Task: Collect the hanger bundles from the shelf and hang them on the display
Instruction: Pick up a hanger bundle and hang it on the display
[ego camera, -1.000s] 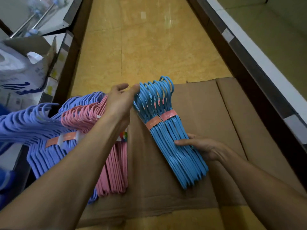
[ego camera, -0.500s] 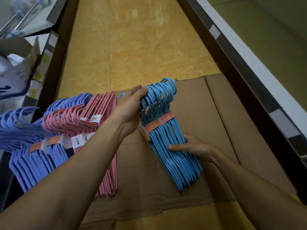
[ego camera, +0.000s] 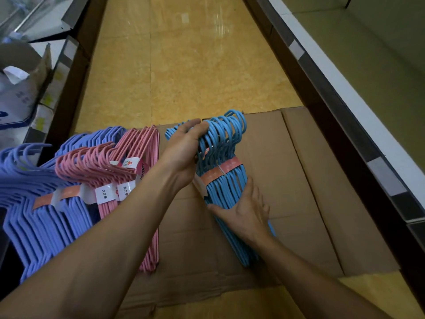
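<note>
A bundle of light blue hangers (ego camera: 224, 155), bound with orange paper bands, lies on flattened cardboard (ego camera: 299, 180). My left hand (ego camera: 184, 153) grips the bundle at its hooks. My right hand (ego camera: 245, 211) holds the bundle's lower body from the right side. Pink hanger bundles (ego camera: 128, 162) with white labels hang over my left forearm. Purple hanger bundles (ego camera: 41, 203) hang further left on the same arm.
The cardboard covers a yellow tiled aisle floor (ego camera: 184, 65). A shelf unit edge (ego camera: 345, 107) with price strips runs along the right. On the left, a shelf (ego camera: 59, 72) holds a cardboard box with white bags (ego camera: 16, 93).
My right hand has closed further around the blue bundle's lower part. My left hand has tightened on the hooks. The view has shifted slightly.
</note>
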Available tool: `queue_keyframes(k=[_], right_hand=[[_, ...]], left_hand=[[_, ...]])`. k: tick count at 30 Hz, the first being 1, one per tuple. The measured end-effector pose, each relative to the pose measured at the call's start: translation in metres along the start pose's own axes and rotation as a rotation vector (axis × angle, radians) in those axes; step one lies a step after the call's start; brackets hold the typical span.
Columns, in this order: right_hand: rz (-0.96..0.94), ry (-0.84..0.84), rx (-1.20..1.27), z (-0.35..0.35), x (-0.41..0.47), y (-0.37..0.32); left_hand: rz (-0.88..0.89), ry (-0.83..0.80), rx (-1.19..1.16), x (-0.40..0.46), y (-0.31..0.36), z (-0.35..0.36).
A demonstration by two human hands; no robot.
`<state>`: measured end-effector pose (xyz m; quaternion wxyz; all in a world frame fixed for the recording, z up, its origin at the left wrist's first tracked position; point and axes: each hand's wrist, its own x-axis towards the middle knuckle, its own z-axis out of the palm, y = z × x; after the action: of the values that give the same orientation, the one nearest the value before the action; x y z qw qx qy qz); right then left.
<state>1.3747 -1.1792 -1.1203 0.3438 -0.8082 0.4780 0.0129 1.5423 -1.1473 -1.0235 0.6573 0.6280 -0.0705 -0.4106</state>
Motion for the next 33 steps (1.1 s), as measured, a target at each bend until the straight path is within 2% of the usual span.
queue_keyframes(k=[6,12,23,29,33], right_hand=[[0.113,0.103,-0.134,0.019,-0.002,-0.028],[0.138,0.314,-0.248,0.044,-0.002,-0.029],[0.138,0.197,0.024,0.006,0.014,-0.009],[0.100,0.120,0.204,-0.027,0.017,0.013],[0.024,0.059,0.356,-0.051,0.018,0.013]], left_hand=[[-0.023,0.038,-0.039,-0.008,0.003,0.005],[-0.023,0.054,-0.027,-0.017,0.004,0.012],[-0.042,-0.010,0.051,-0.031,0.001,-0.005],[-0.160,0.185,0.151,-0.030,-0.012,-0.037],[-0.165,0.282,0.160,-0.024,-0.010,-0.045]])
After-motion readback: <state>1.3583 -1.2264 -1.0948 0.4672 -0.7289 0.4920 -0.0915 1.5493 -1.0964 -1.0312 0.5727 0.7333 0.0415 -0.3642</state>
